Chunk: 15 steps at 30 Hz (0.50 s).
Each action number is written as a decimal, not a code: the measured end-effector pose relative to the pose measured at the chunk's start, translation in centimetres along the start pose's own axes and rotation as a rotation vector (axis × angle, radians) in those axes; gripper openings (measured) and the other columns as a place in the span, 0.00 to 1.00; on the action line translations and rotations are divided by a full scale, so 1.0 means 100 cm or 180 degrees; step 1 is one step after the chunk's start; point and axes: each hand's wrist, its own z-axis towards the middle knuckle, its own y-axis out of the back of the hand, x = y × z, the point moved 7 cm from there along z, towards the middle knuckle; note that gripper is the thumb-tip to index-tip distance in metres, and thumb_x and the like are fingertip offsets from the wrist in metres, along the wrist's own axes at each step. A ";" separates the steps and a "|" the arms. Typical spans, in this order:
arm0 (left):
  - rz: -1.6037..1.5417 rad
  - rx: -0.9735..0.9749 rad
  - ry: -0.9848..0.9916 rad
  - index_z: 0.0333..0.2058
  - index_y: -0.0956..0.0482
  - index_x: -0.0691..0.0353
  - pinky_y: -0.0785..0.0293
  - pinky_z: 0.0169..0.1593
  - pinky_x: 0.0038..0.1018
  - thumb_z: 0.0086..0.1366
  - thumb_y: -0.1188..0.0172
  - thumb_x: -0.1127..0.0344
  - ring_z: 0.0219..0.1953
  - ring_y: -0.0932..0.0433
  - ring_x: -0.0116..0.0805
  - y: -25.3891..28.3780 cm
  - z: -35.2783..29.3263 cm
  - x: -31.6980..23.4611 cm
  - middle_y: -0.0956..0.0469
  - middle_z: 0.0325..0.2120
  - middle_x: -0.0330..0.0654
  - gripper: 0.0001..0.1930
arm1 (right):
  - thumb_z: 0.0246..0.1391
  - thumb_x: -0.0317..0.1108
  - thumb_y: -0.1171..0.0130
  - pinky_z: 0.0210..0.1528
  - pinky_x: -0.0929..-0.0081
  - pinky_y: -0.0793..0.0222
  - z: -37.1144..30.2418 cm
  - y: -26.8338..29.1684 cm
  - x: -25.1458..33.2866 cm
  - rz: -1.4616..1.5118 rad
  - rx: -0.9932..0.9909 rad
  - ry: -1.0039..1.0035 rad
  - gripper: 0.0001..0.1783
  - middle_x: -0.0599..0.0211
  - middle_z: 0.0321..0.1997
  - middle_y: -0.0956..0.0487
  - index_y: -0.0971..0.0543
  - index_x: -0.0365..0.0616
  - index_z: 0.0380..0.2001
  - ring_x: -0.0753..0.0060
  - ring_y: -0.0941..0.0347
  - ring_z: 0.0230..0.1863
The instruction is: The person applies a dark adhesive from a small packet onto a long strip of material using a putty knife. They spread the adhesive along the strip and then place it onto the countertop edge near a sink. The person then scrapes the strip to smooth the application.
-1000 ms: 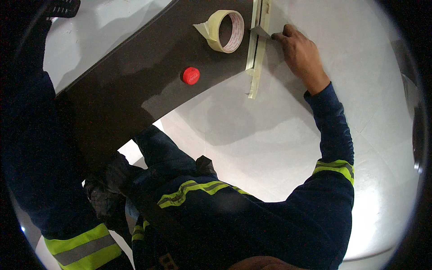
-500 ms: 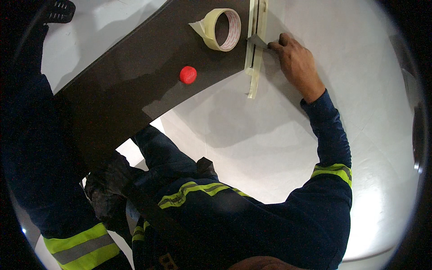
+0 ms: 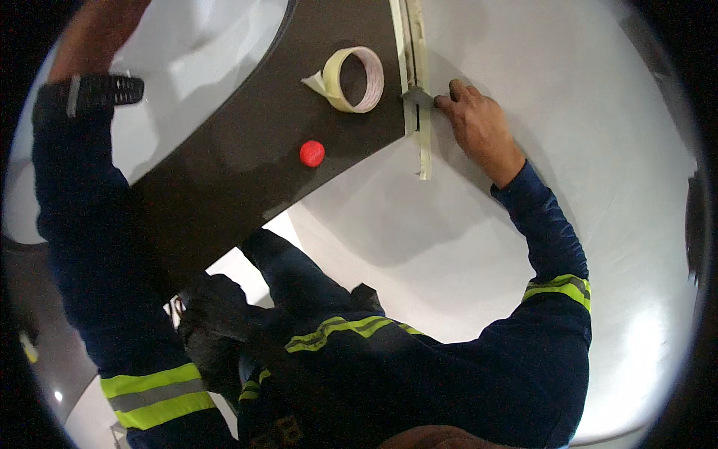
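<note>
Pinched in the fingers of my right hand (image 3: 482, 131) is a small grey scraper (image 3: 417, 97) with a flat blade. Its blade lies across a narrow seam edged by pale masking tape (image 3: 425, 153), close to the tape's near end. At the upper left, my left hand (image 3: 101, 30) reaches away from me past a dark wristband; its fingers are cut off by the frame edge. On the dark brown panel (image 3: 224, 161), left of the seam, a roll of masking tape (image 3: 334, 86) stands with a loose end sticking out. Nearer me sits a red bottle cap (image 3: 312, 153).
A smooth pale curved surface (image 3: 568, 135) spreads right of the seam and below the panel. Another pale surface (image 3: 202, 52) lies beyond the panel's far edge. A black bag-like item (image 3: 213, 329) hangs by my body at lower left.
The view has shifted, and more of my left wrist and hand shows at the upper left. The scraper in my right hand has slid slightly toward the seam's near end.
</note>
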 end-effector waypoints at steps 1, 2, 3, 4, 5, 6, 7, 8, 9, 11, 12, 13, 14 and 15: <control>0.0006 -0.0068 0.0140 0.40 0.18 0.60 0.24 0.34 0.20 0.73 0.43 0.61 0.30 0.21 0.22 0.002 0.001 0.004 0.19 0.30 0.34 0.10 | 0.60 0.32 0.44 0.43 0.60 0.20 -0.006 0.001 -0.001 -0.0004 0.0012 -0.0023 0.12 0.59 0.42 0.24 0.14 0.47 0.43 0.56 0.22 0.45; 0.0008 -0.0127 0.0287 0.41 0.18 0.60 0.24 0.34 0.21 0.73 0.43 0.61 0.30 0.21 0.22 0.002 0.003 0.010 0.18 0.31 0.34 0.10 | 0.60 0.32 0.44 0.43 0.60 0.20 -0.011 0.001 -0.003 0.0007 0.0006 -0.0085 0.12 0.59 0.42 0.23 0.14 0.47 0.42 0.56 0.22 0.45; 0.0094 -0.0205 0.0436 0.41 0.18 0.59 0.24 0.35 0.21 0.73 0.43 0.61 0.30 0.21 0.22 0.006 0.004 0.008 0.18 0.31 0.34 0.10 | 0.60 0.32 0.45 0.43 0.60 0.20 -0.011 -0.002 0.000 0.0081 -0.0047 -0.0115 0.11 0.58 0.42 0.23 0.15 0.46 0.41 0.56 0.22 0.45; 0.0175 -0.0286 0.0585 0.41 0.18 0.59 0.24 0.35 0.21 0.73 0.43 0.61 0.31 0.20 0.22 0.008 0.003 0.007 0.18 0.31 0.34 0.10 | 0.60 0.32 0.45 0.44 0.60 0.21 -0.010 -0.005 0.003 0.0152 -0.0095 -0.0146 0.11 0.58 0.43 0.23 0.15 0.46 0.40 0.56 0.22 0.45; 0.0234 -0.0371 0.0735 0.41 0.18 0.59 0.24 0.35 0.22 0.73 0.43 0.61 0.31 0.20 0.22 0.008 -0.001 0.009 0.18 0.32 0.34 0.09 | 0.60 0.32 0.45 0.44 0.60 0.21 -0.012 -0.009 0.006 0.0192 -0.0103 -0.0204 0.11 0.58 0.43 0.23 0.15 0.45 0.40 0.56 0.22 0.46; 0.0023 -0.0008 0.0309 0.43 0.18 0.55 0.22 0.38 0.27 0.71 0.41 0.58 0.33 0.19 0.25 -0.018 -0.017 -0.002 0.16 0.34 0.34 0.10 | 0.60 0.32 0.45 0.45 0.60 0.21 -0.022 -0.014 0.008 0.0205 -0.0034 -0.0289 0.11 0.58 0.43 0.24 0.15 0.45 0.40 0.56 0.22 0.46; 0.1007 0.0221 -0.0177 0.49 0.20 0.56 0.23 0.45 0.28 0.71 0.40 0.62 0.40 0.19 0.29 -0.013 -0.009 0.013 0.17 0.40 0.38 0.12 | 0.60 0.32 0.45 0.45 0.60 0.21 -0.031 -0.018 0.008 0.0218 0.0039 -0.0374 0.11 0.58 0.43 0.24 0.16 0.45 0.41 0.56 0.23 0.46; 0.2045 0.0397 -0.0748 0.56 0.23 0.56 0.24 0.52 0.29 0.70 0.39 0.67 0.47 0.19 0.34 0.014 0.012 0.025 0.18 0.47 0.43 0.17 | 0.61 0.32 0.46 0.46 0.59 0.22 -0.033 -0.013 0.008 0.0289 -0.0007 -0.0455 0.12 0.58 0.44 0.24 0.16 0.45 0.42 0.56 0.23 0.47; 0.3166 0.0526 -0.1357 0.63 0.25 0.57 0.25 0.59 0.30 0.69 0.39 0.71 0.54 0.18 0.38 0.034 0.027 0.017 0.18 0.53 0.47 0.23 | 0.62 0.32 0.47 0.47 0.58 0.22 -0.024 -0.006 0.012 0.0404 -0.0133 -0.0510 0.12 0.59 0.44 0.25 0.17 0.45 0.44 0.56 0.23 0.47; 0.2877 0.0634 -0.1129 0.64 0.28 0.57 0.25 0.61 0.34 0.66 0.38 0.78 0.57 0.20 0.42 0.021 0.023 0.007 0.20 0.56 0.51 0.28 | 0.62 0.31 0.47 0.47 0.57 0.23 -0.030 -0.006 0.007 0.0499 -0.0307 -0.0640 0.13 0.59 0.44 0.25 0.18 0.45 0.45 0.55 0.23 0.48; 0.2405 0.0635 -0.1173 0.62 0.26 0.60 0.23 0.58 0.35 0.68 0.39 0.75 0.53 0.18 0.41 0.002 0.012 0.018 0.19 0.53 0.53 0.24 | 0.61 0.31 0.46 0.46 0.57 0.23 -0.042 -0.010 0.001 0.0428 -0.0363 -0.0732 0.12 0.58 0.45 0.25 0.18 0.45 0.44 0.54 0.23 0.47; 0.2047 0.0617 -0.1253 0.60 0.24 0.64 0.21 0.55 0.35 0.69 0.39 0.72 0.49 0.16 0.41 -0.004 0.009 0.013 0.18 0.49 0.54 0.20 | 0.60 0.31 0.45 0.45 0.56 0.22 -0.048 -0.007 -0.002 0.0413 -0.0531 -0.0805 0.11 0.58 0.45 0.24 0.18 0.45 0.44 0.54 0.23 0.47; 0.3033 0.0506 -0.1273 0.66 0.29 0.57 0.23 0.63 0.36 0.65 0.43 0.85 0.58 0.20 0.43 -0.011 0.009 0.012 0.20 0.56 0.53 0.31 | 0.60 0.30 0.45 0.45 0.56 0.23 -0.059 -0.005 -0.006 0.0564 -0.0663 -0.1016 0.11 0.57 0.44 0.24 0.18 0.44 0.44 0.53 0.23 0.47; 0.2637 0.0528 -0.1463 0.65 0.27 0.54 0.23 0.63 0.37 0.65 0.42 0.84 0.58 0.20 0.43 -0.016 0.007 0.018 0.21 0.57 0.52 0.31 | 0.61 0.30 0.45 0.45 0.55 0.23 -0.068 -0.001 -0.012 0.0709 -0.0822 -0.1210 0.12 0.56 0.44 0.25 0.18 0.44 0.45 0.52 0.23 0.46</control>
